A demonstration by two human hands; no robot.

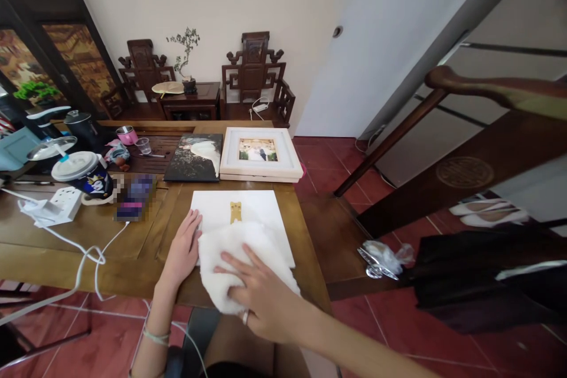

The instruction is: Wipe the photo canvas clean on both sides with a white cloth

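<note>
White cloth (266,246) lies under right hand (261,296), spread apart; left hand (183,250), unclenched, rests at left edge of white board (259,204), probably to steady it.

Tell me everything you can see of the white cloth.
The white cloth looks soft and fluffy, plain, with a rounded, slightly rumpled outline. It lies spread over the near part of the white board, reaching close to the tan figure. The right hand rests on it, fingers spread, hiding part of it.
</note>
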